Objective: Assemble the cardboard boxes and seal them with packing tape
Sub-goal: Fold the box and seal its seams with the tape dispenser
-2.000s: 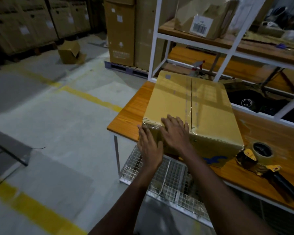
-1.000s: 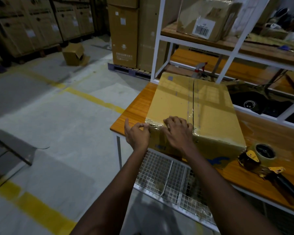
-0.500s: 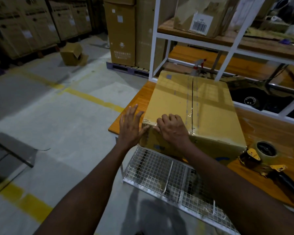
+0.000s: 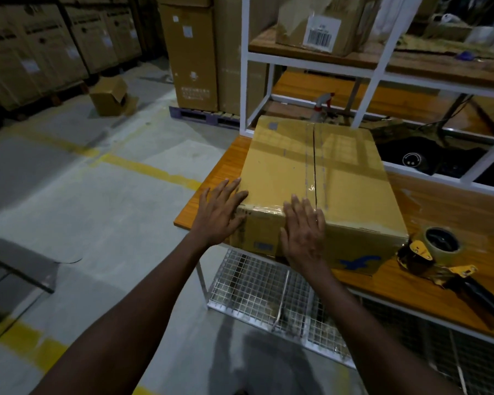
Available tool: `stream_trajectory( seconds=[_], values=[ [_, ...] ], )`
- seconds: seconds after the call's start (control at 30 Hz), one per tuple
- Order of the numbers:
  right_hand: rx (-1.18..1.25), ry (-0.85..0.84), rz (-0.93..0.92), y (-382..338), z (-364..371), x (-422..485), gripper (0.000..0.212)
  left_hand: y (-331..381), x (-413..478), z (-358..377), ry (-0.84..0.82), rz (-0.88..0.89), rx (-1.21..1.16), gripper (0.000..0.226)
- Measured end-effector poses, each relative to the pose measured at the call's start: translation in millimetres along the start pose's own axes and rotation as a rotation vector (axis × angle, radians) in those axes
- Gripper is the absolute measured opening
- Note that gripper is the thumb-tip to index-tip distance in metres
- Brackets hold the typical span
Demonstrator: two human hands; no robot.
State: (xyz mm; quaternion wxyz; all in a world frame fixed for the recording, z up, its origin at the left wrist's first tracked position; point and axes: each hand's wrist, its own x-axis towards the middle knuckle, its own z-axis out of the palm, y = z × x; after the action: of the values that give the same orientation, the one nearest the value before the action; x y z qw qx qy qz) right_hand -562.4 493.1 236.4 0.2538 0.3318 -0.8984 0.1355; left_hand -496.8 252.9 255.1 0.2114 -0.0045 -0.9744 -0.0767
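- The cardboard box (image 4: 311,172) is sitting on the near-left end of the table (image 4: 234,158). Its long axis is running near to far, and a tape strip (image 4: 311,166) is lying along the centre seam.
- The left hand (image 4: 220,215) is pressing against the box's near-left corner, fingers straight and spread, gripping nothing.
- The right hand (image 4: 304,232) is lying flat over the near top edge, just left of the seam, fingers extended and holding nothing (clear tape is running along that edge).
- So the box is lying straight ahead of both palms. The tape dispenser (image 4: 439,252) is resting to the right, nearer the right hand.
- Half a second earlier the right fingers were curling over the edge; now they are flattening, while the left hand is staying at the corner.
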Motion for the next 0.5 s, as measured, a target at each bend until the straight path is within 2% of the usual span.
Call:
stream_trajectory(
  seconds=[0.07,0.13,0.2,0.27,0.4,0.5],
  values=[
    [0.139,0.064,0.183,-3.8,-8.6,-7.5,0.060,10.1,8.7,-3.8,0.002,0.061,0.034,0.068],
    [0.255,0.166,0.286,-13.3,-19.4,3.2,0.056,23.3,24.5,-8.1,-0.083,0.130,0.113,0.078],
    [0.299,0.244,0.286,-23.6,-27.1,27.8,0.054,35.3,38.8,-9.3,-0.195,0.144,0.186,0.087],
    [0.279,0.251,0.229,-31.0,-25.7,52.7,0.053,40.1,43.2,-5.6,-0.243,0.129,0.202,0.090],
    [0.115,0.189,0.158,-26.7,-5.8,68.3,0.047,38.2,37.3,5.5,-0.171,0.135,0.199,0.074],
    [0.050,0.228,0.169,-7.4,1.9,57.0,0.041,35.8,40.7,7.7,-0.137,0.173,0.221,0.071]
  ],
)
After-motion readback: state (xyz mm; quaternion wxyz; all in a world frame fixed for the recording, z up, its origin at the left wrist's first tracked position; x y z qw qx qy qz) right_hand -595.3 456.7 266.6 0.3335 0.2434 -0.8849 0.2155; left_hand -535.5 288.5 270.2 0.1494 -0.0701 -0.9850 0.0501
